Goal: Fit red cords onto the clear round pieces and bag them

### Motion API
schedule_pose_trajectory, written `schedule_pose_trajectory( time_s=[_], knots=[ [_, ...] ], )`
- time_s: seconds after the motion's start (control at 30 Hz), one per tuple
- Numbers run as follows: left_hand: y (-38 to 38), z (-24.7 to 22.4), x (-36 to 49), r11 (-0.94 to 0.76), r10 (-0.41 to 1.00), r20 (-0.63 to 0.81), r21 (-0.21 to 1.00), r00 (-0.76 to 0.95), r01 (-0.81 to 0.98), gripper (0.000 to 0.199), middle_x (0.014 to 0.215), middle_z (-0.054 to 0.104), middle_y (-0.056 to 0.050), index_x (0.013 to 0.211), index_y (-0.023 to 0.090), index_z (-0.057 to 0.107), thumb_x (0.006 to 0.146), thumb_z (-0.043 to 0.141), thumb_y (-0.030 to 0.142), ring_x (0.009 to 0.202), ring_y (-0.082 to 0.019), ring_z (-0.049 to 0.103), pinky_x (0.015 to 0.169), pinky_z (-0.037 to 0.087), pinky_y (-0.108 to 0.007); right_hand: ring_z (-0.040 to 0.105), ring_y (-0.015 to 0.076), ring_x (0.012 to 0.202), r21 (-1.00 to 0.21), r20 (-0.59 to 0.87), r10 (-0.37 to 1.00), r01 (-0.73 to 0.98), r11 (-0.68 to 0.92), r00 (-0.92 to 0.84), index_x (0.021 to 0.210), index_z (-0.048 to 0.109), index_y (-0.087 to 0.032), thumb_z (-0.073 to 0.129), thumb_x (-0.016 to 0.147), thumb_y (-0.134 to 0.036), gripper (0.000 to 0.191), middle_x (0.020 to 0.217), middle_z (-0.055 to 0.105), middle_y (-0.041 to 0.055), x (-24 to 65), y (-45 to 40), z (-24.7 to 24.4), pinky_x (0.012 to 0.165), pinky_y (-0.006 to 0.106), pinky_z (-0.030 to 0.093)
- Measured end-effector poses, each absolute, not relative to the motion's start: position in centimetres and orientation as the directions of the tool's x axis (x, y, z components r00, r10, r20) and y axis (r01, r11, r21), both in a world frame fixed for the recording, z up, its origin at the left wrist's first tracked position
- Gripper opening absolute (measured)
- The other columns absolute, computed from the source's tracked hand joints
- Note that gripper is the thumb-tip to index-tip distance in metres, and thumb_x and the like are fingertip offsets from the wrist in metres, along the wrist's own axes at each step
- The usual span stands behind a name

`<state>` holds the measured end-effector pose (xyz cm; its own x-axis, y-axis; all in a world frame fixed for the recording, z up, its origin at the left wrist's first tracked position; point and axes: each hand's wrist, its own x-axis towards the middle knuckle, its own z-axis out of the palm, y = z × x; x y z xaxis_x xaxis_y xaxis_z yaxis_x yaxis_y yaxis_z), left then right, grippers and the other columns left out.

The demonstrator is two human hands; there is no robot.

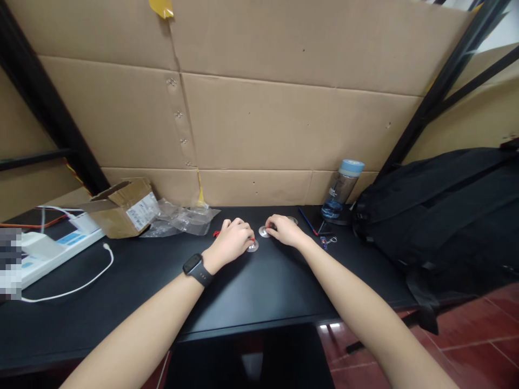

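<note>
My left hand (233, 240), with a black watch on the wrist, has its fingers curled over a transparent suction cup (253, 247) with a red part, low on the black table. Just to the right, my right hand (284, 229) pinches the red part of another transparent suction cup (264, 232). The two cups lie close together but apart. Behind the right hand the rim of a further transparent disc (292, 220) peeks out. A small red piece (216, 234) lies beside the left hand's knuckles. The fingers partly hide both cups.
An open cardboard box (121, 210), crumpled plastic wrap (182, 216), a power strip (60, 254) and a white cable (81, 289) occupy the left. On the right are a water bottle (343, 189), a keychain (328, 241) and a black backpack (446, 216). Cardboard (259, 124) walls the back.
</note>
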<state>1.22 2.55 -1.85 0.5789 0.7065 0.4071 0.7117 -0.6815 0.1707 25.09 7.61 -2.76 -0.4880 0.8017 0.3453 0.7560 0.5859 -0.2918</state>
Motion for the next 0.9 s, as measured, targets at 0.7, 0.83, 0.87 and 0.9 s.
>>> schedule_pose_trajectory(
  time_s=[0.7, 0.83, 0.87, 0.9],
  knots=[
    [2.4, 0.5, 0.5, -0.558, 0.709, 0.637, 0.243, 0.303, 0.794, 0.021, 0.105, 0.077, -0.006, 0.098, 0.026, 0.071, 0.102, 0.05, 0.032, 0.113, -0.026, 0.056, 0.099, 0.024, -0.048, 0.055, 0.0251, 0.105, -0.239, 0.496, 0.683, 0.671, 0.701, -0.536, 0.083, 0.061, -0.021, 0.056, 0.093, -0.017, 0.012, 0.112, 0.062, 0.0106, 24.1, 5.0, 0.0, 0.096, 0.043, 0.046],
    [3.2, 0.3, 0.3, -0.474, 0.774, 0.622, 0.444, 0.12, 0.76, 0.017, 0.101, 0.078, -0.004, 0.093, 0.027, 0.073, 0.096, 0.058, 0.035, 0.11, -0.026, 0.061, 0.101, 0.03, -0.048, 0.057, 0.0232, 0.104, -0.346, 0.544, 0.698, 0.633, 0.692, -0.465, 0.086, 0.06, -0.021, 0.055, 0.094, -0.019, 0.01, 0.108, 0.062, 0.009, 24.6, 5.6, -0.2, 0.096, 0.042, 0.047],
    [3.5, 0.1, 0.3, -0.456, 0.801, 0.594, 0.522, 0.077, 0.721, 0.016, 0.099, 0.078, -0.003, 0.091, 0.027, 0.073, 0.095, 0.06, 0.036, 0.107, -0.025, 0.064, 0.101, 0.033, -0.046, 0.058, 0.0228, 0.103, -0.382, 0.568, 0.691, 0.601, 0.702, -0.447, 0.087, 0.06, -0.021, 0.055, 0.095, -0.021, 0.009, 0.108, 0.062, 0.0092, 24.5, 5.6, -0.1, 0.095, 0.041, 0.048],
    [3.8, -0.2, 0.3, -0.437, 0.831, 0.555, 0.605, 0.041, 0.665, 0.016, 0.098, 0.078, -0.002, 0.09, 0.027, 0.073, 0.093, 0.061, 0.037, 0.104, -0.024, 0.066, 0.099, 0.036, -0.045, 0.059, 0.0225, 0.102, -0.415, 0.593, 0.683, 0.565, 0.713, -0.427, 0.088, 0.06, -0.02, 0.054, 0.096, -0.023, 0.01, 0.108, 0.062, 0.0096, 24.2, 5.5, -0.1, 0.092, 0.039, 0.05]
  ],
)
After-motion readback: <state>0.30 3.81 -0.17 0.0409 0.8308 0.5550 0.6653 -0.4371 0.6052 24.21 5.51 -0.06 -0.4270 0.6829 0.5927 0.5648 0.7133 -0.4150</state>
